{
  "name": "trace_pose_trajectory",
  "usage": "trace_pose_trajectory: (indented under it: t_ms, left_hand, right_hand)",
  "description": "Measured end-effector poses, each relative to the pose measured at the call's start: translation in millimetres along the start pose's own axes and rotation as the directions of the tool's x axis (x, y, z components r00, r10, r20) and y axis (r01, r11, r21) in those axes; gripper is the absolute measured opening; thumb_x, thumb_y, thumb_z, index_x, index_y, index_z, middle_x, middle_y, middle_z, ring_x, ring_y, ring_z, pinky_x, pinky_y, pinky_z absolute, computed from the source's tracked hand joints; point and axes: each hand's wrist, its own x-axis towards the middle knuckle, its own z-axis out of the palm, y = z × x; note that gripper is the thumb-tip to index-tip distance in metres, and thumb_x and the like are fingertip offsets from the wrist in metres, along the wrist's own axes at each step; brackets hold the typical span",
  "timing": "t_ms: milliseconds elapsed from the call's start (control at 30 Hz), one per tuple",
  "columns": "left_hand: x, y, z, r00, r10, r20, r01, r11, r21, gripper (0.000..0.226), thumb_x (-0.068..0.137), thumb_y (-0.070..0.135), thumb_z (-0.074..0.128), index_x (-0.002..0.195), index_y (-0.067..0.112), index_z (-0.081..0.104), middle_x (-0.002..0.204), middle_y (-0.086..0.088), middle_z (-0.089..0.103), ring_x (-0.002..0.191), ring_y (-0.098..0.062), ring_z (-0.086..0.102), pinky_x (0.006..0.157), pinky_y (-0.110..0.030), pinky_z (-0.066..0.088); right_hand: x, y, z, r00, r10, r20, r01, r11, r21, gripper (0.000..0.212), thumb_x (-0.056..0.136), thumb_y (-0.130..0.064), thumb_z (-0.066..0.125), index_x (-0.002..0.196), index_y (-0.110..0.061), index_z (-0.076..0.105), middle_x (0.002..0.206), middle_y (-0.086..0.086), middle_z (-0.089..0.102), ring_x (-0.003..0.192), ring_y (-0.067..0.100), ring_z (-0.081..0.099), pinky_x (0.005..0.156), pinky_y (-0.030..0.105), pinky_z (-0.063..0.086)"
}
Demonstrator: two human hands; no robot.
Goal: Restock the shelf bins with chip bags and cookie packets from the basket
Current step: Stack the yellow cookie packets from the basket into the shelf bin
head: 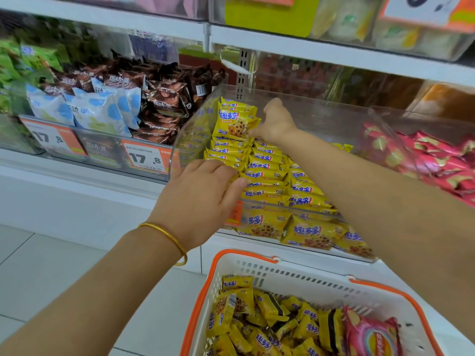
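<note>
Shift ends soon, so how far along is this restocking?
Done: the clear bin holds rows of yellow cookie packets. In hand: the right hand pinches one packet at the back; the left hand touches the front rows. Left: the basket holds many packets and a pink chip bag.

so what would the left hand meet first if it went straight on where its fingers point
Likely the yellow cookie packets in the clear bin; the left hand seems to pinch one of them.

Clear shelf bin point(195, 129), yellow cookie packets point(267, 173) rowed inside, an upright packet point(235, 122) at the back, more heaped in the orange-rimmed basket point(200, 304) below, beside a pink chip bag point(372, 335).
</note>
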Motion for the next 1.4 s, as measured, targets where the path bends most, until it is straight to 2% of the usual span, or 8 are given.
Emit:
trace_pose_trajectory:
  t_ms: [167, 333, 467, 633, 967, 1167, 1300, 1400]
  left_hand:
    - [-5.7, 11.3, -5.2, 0.995, 0.040, -0.096, -0.042, 0.999, -0.018, 0.058, 0.090, 0.054, 0.019, 0.104, 0.020, 0.064, 0.105, 0.003, 0.062, 0.103, -0.024, 0.052, 0.097, -0.060, 0.036]
    - [-30.4, 38.4, -9.6, 0.954, 0.184, -0.238, -0.179, 0.983, 0.046, 0.036, 0.087, 0.036, 0.040, 0.091, 0.012, 0.066, 0.088, -0.005, 0.058, 0.085, -0.028, 0.052, 0.073, -0.045, 0.046]
    - [-62.0, 44.7, 5.5, 0.973, 0.232, -0.018, -0.231, 0.973, 0.021, 0.035, 0.085, 0.037, 0.039, 0.093, 0.016, 0.065, 0.090, -0.003, 0.060, 0.087, -0.026, 0.057, 0.064, -0.035, 0.049]
    - [-82.9, 34.5, 39.0, 0.831, 0.059, 0.554, -0.262, 0.919, 0.295, 0.035, 0.097, 0.043, 0.031, 0.122, 0.028, 0.051, 0.120, 0.004, 0.051, 0.113, -0.016, 0.046, 0.086, -0.036, 0.048]
    - [-71.8, 45.9, 57.8, 0.793, 0.051, 0.607, -0.277, 0.918, 0.284, 0.035, 0.099, 0.040, 0.031, 0.124, 0.024, 0.050, 0.122, 0.002, 0.052, 0.113, -0.018, 0.049, 0.088, -0.037, 0.048]
    - [-60.0, 48.1, 64.7, 0.786, 0.065, 0.615, -0.231, 0.953, 0.195, 0.036, 0.097, 0.040, 0.040, 0.128, 0.024, 0.047, 0.127, 0.001, 0.051, 0.114, -0.019, 0.050, 0.091, -0.036, 0.046]
    - [-53.2, 62.3, 75.1, 0.739, 0.043, 0.672, -0.045, 0.999, -0.015, 0.055, 0.093, 0.045, 0.048, 0.139, 0.018, 0.036, 0.133, -0.004, 0.047, 0.117, -0.019, 0.049, 0.097, -0.033, 0.041]
    - [-42.9, 74.5, 69.8, 0.786, 0.053, 0.616, 0.087, 0.977, -0.195, 0.041, 0.090, 0.042, 0.055, 0.119, 0.013, 0.050, 0.104, -0.002, 0.056, 0.094, -0.019, 0.054, 0.078, -0.029, 0.042]
  right_hand:
    - [-26.5, -1.2, -17.1, 1.000, -0.028, -0.001, 0.028, 0.999, 0.039, 0.041, 0.086, -0.009, 0.067, 0.119, -0.003, 0.044, 0.112, 0.013, 0.052, 0.101, 0.027, 0.057, 0.080, 0.030, 0.046]
    - [-130.7, -8.3, -54.6, 0.971, -0.241, 0.008, 0.220, 0.899, 0.379, 0.019, 0.085, 0.002, 0.061, 0.092, -0.013, 0.053, 0.083, 0.009, 0.057, 0.072, 0.020, 0.064, 0.055, 0.033, 0.057]
    - [-222.1, 38.7, -56.8, 0.923, -0.303, 0.238, 0.163, 0.867, 0.471, 0.018, 0.086, 0.004, 0.061, 0.084, -0.014, 0.056, 0.073, 0.013, 0.059, 0.053, 0.012, 0.065, 0.044, 0.030, 0.053]
    - [-251.9, 149.6, 60.8, 0.720, 0.123, 0.683, -0.108, 0.992, -0.066, 0.006, 0.092, -0.007, 0.056, 0.096, -0.010, 0.060, 0.094, 0.008, 0.064, 0.080, 0.021, 0.067, 0.070, 0.036, 0.057]
    - [-300.5, 245.0, 189.4, 0.797, 0.318, 0.514, 0.013, 0.841, -0.541, 0.037, 0.089, -0.012, 0.058, 0.124, -0.007, 0.046, 0.123, 0.013, 0.053, 0.115, 0.031, 0.050, 0.084, 0.040, 0.049]
    - [-279.9, 233.8, 119.2, 0.768, 0.286, 0.573, -0.209, 0.958, -0.198, 0.033, 0.080, -0.032, 0.073, 0.094, -0.012, 0.051, 0.099, 0.007, 0.055, 0.080, 0.017, 0.052, 0.067, 0.030, 0.040]
    - [-268.7, 181.8, 43.7, 0.835, 0.125, 0.536, -0.250, 0.954, 0.165, 0.054, 0.072, -0.028, 0.080, 0.117, -0.020, 0.050, 0.108, -0.001, 0.062, 0.094, 0.014, 0.060, 0.083, 0.034, 0.051]
    - [-264.2, 138.9, 4.1, 0.906, 0.058, 0.420, -0.250, 0.873, 0.419, 0.050, 0.071, -0.009, 0.080, 0.106, -0.022, 0.047, 0.094, 0.002, 0.065, 0.078, 0.010, 0.063, 0.068, 0.022, 0.053]
